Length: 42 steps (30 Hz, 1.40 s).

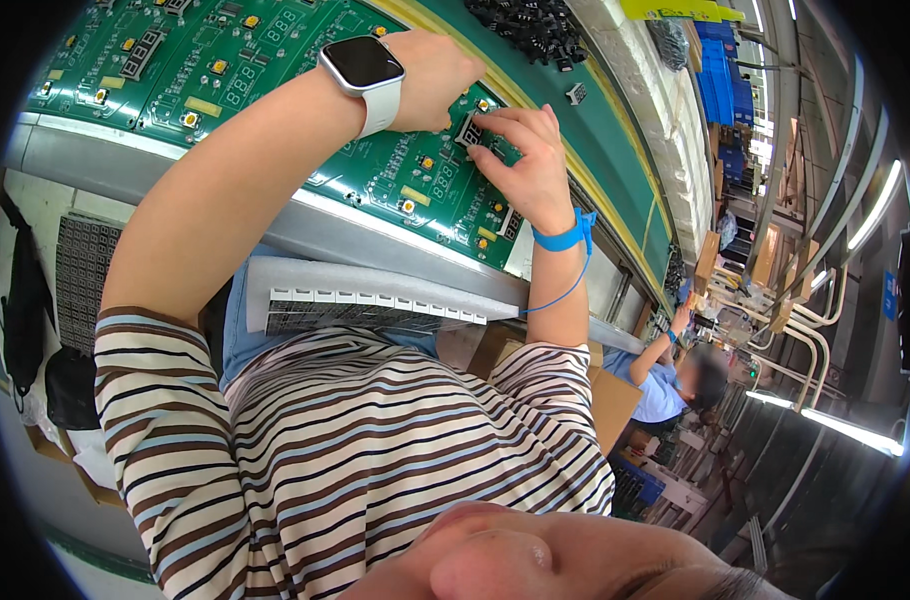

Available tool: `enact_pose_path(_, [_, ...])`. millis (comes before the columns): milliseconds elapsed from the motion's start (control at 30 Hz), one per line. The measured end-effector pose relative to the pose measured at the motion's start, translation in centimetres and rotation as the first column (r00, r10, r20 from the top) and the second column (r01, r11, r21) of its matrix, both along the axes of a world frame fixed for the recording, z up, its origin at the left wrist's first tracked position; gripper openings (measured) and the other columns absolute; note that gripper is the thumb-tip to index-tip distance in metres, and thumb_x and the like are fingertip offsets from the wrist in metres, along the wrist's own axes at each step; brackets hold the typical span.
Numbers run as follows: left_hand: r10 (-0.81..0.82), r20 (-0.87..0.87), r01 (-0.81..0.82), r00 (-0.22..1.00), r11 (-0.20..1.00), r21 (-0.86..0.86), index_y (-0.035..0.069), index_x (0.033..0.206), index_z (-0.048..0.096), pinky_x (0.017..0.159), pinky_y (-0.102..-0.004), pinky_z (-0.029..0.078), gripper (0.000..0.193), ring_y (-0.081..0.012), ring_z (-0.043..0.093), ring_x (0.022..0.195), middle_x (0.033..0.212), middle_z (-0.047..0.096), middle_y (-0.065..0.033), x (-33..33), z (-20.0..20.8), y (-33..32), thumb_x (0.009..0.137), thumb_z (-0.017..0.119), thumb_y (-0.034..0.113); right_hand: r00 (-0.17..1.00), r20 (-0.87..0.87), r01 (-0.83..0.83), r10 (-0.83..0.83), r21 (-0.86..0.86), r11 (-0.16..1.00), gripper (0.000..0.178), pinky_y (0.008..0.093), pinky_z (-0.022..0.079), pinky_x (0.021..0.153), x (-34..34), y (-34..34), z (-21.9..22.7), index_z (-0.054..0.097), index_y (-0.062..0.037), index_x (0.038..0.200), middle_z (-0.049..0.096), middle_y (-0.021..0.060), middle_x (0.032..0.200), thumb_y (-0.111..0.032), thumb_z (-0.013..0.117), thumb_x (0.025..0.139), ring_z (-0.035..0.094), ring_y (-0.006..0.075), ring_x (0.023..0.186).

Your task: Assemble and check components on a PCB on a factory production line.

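Note:
Between the thumb and index finger of my right hand [525,165] is a small black digit display [469,131], held at the surface of a green circuit board [375,205]. My left hand [430,80] rests over the same board, just left of the display. Its fingers curl down toward the board; most of them are hidden behind the back of the hand, so what they hold cannot be made out. Another digit display [511,224] sits on the board below my right hand. Yellow-topped push buttons [428,162] and printed digit outlines are spread across the board.
A metal rail [375,235] runs along the board's near edge. Beyond lies a green belt [535,85] with a pile of black parts [530,28] and one loose display [575,94]. White-edged display packs [375,300] lie by my lap. A co-worker [665,375] sits to the right.

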<state>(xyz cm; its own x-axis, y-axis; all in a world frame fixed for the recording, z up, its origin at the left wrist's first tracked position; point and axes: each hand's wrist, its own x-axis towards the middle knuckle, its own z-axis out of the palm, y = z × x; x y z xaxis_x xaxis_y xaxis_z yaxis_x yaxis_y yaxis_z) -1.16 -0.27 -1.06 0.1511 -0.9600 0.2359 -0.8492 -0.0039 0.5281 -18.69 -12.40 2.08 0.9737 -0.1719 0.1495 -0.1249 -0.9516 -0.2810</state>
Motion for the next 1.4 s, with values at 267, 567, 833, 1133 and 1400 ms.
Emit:
enact_pose_path(267, [-0.01,0.01,0.01,1.0,1.0,-0.016,-0.002,0.095,0.064,0.066,-0.0385,0.055,0.029,-0.0338,0.067,0.076,0.081,0.066,-0.0206,0.0,-0.2,-0.1,0.071,0.071,0.012,0.999,-0.011,-0.033,0.033,-0.068,0.997,0.025,0.0552,0.027,0.105,0.1,0.0,0.1,0.071,-0.0127,0.093,0.062,0.0027,0.096,-0.016,0.074,0.068,0.055,0.0243,0.098])
enact_pose_path(567, [-0.022,-0.01,0.021,1.0,1.0,-0.017,0.0,0.094,0.063,0.067,-0.0396,0.054,0.029,-0.0347,0.066,0.078,0.08,0.066,-0.0197,0.0,0.1,-0.2,0.07,0.072,0.014,0.999,-0.054,-0.007,0.002,-0.102,0.995,0.027,0.0557,0.026,0.105,0.1,0.4,1.0,0.071,-0.0135,0.093,0.062,0.0035,0.099,-0.021,0.076,0.068,0.054,0.0258,0.101])
enact_pose_path(833, [-0.086,-0.222,0.069,0.971,0.994,-0.081,0.005,0.11,0.058,0.07,-0.035,0.051,0.042,-0.0264,0.065,0.081,0.091,0.066,-0.0113,-0.5,1.8,0.2,0.074,0.073,0.021,0.991,0.13,-0.042,0.034,0.062,0.997,0.026,0.0486,0.033,0.099,-1.8,-1.3,1.8,0.065,-0.011,0.097,0.06,0.0055,0.099,-0.02,0.072,0.074,0.054,0.0268,0.099])
enact_pose_path(1133, [-0.246,-0.033,0.242,0.969,0.966,-0.088,0.004,0.109,0.056,0.081,-0.0377,0.047,0.046,-0.0305,0.055,0.094,0.101,0.056,-0.0125,-6.6,3.3,2.5,0.069,0.075,0.014,0.938,0.33,-0.113,0.102,0.014,0.993,0.015,0.0466,0.038,0.098,-7.1,-1.5,0.0,0.064,-0.0104,0.089,0.063,0.0033,0.09,-0.011,0.068,0.075,0.056,0.0236,0.089])
enact_pose_path(1400, [-0.186,0.128,0.162,0.974,0.971,0.178,0.003,0.109,0.056,0.082,-0.0391,0.045,0.044,-0.032,0.054,0.092,0.102,0.059,-0.0132,-7.6,3.7,2.3,0.069,0.073,0.011,0.892,0.289,-0.334,0.346,-0.092,0.938,0.013,0.0472,0.036,0.101,-8.3,0.6,-2.2,0.062,-0.0094,0.073,0.058,0.0024,0.077,-0.018,0.07,0.067,0.055,0.0216,0.083])
